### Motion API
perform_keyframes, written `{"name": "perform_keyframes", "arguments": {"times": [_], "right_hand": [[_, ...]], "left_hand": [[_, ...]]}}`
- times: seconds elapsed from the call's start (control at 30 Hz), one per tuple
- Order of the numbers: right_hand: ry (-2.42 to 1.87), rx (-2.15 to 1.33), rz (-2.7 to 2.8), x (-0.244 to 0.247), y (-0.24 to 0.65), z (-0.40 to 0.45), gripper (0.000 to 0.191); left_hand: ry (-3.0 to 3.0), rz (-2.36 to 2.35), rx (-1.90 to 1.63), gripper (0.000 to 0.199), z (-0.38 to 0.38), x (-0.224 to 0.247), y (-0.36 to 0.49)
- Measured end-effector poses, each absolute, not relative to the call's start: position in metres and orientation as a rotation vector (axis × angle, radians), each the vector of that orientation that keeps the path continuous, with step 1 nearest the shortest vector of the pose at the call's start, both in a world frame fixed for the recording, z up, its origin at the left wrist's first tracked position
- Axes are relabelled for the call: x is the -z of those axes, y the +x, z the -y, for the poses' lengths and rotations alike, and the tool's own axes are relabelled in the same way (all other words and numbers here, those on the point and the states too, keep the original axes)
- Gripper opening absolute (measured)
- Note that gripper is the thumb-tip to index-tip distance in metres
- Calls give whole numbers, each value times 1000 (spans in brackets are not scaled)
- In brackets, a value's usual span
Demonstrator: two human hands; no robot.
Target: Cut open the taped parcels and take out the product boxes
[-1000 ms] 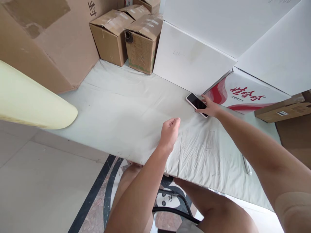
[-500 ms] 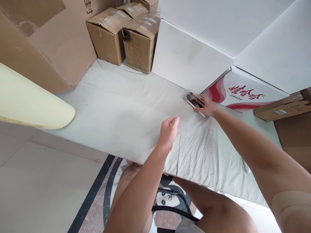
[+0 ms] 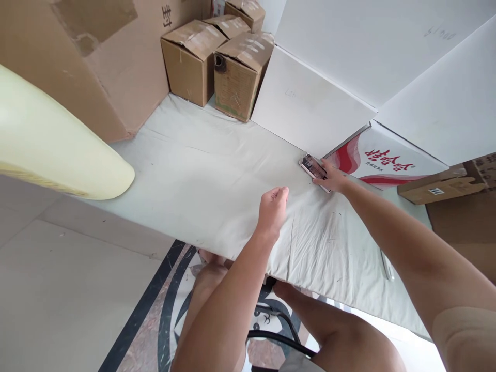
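Note:
A smartphone (image 3: 315,167) with a lit screen and a pale pink edge lies at the back of the cloth-covered table (image 3: 201,181), close to the white boxes. My right hand (image 3: 330,176) grips its near right side, thumb along one edge and fingers on the other. Nearer to me, my left hand (image 3: 272,209) is curled into a fist with its forearm over the table's front edge. Whether anything is inside that fist is hidden.
Large white boxes (image 3: 313,98) and a red-and-white printed box (image 3: 387,157) wall off the back right. Brown cartons (image 3: 236,77) stand at the back, beside a big carton (image 3: 127,67). A pale yellow rounded object (image 3: 65,139) juts in from the left. A slim pale object (image 3: 388,266) lies by my right forearm.
The view has shifted slightly, so the boxes sit a little further right and lower on the left side. Both hands keep their poses, and my right hand remains on the smartphone.

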State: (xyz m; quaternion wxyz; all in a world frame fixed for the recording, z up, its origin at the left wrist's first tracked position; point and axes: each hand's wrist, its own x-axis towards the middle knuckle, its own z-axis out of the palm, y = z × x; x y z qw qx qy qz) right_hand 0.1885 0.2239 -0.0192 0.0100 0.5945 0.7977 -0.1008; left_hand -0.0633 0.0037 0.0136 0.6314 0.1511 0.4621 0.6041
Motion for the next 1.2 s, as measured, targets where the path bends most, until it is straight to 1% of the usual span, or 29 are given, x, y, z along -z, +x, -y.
{"name": "perform_keyframes", "arguments": {"times": [0.07,0.13,0.2,0.27,0.37,0.47,0.6,0.73,0.93,1.0,1.13,1.2], "right_hand": [[1876,238,-2487,12,169,-220,97],[1867,173,-2528,7,140,-218,86],[1805,133,-2611,4,102,-220,76],[1702,99,-2722,0,57,-227,70],[1508,17,-2947,-9,-17,-248,66],[1351,-39,-3133,-26,-82,-278,67],[1347,-72,-3167,-47,-136,-314,67],[1364,-62,-3173,-56,-155,-331,60],[1339,-140,-3174,-56,-164,-329,44],[1358,-103,-3182,-53,-163,-330,46],[1280,36,-3255,-48,-153,-330,55],[1248,14,-3268,-52,-148,-318,54]], "left_hand": [[323,-1049,-1386,42,-1,-15,-70],[307,-1041,-1390,42,1,-17,-77],[284,-1035,-1401,41,4,-19,-85],[255,-1034,-1410,40,6,-19,-92],[224,-1026,-1410,40,9,-18,-100],[204,-1026,-1403,39,11,-17,-106],[188,-1048,-1399,38,10,-15,-114],[168,-1044,-1403,39,10,-12,-118],[164,-1025,-1404,39,10,-15,-119],[159,-1034,-1394,39,10,-17,-119],[172,-1051,-1387,40,9,-16,-116],[214,-1081,-1419,41,8,-13,-114]]}}
